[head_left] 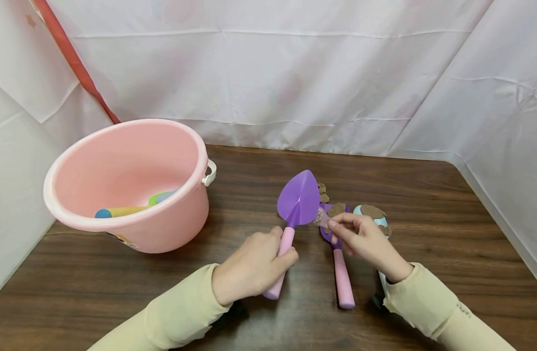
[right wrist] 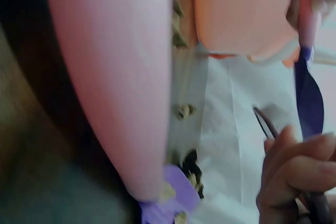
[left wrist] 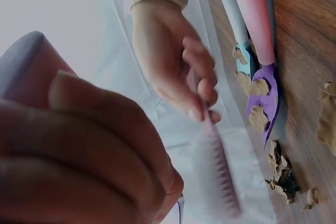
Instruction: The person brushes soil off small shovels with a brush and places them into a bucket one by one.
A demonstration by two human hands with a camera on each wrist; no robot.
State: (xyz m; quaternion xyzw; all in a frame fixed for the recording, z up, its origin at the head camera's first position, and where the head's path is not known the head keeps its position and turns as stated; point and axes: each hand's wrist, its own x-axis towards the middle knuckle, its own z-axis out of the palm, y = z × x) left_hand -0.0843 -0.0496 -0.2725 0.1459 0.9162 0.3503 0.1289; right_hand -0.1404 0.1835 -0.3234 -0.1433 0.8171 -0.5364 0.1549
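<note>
My left hand [head_left: 255, 263] grips the pink handle of a small purple trowel [head_left: 300, 197], its blade pointing up and away. My right hand [head_left: 367, 241] pinches a small pale-pink piece with a row of bumps [head_left: 323, 218], close beside the trowel blade. In the left wrist view this bumpy piece [left wrist: 223, 177] is blurred, hanging from the right fingertips. Below the right hand lies a purple slotted garden tool [head_left: 344, 280] with a pink handle and brown clumps on its head. Partly hidden by the right arm is a light-blue tool [head_left: 358, 209], also bearing brown clumps.
A large pink bucket [head_left: 193, 219] with a white side handle stands at the left, holding a yellow-and-blue handle [head_left: 125, 211] and a green-and-grey piece [head_left: 160, 196]. Brown crumbs [head_left: 323, 192] lie beyond the purple tools. White curtains [head_left: 272, 73] enclose the wooden table [head_left: 246, 180].
</note>
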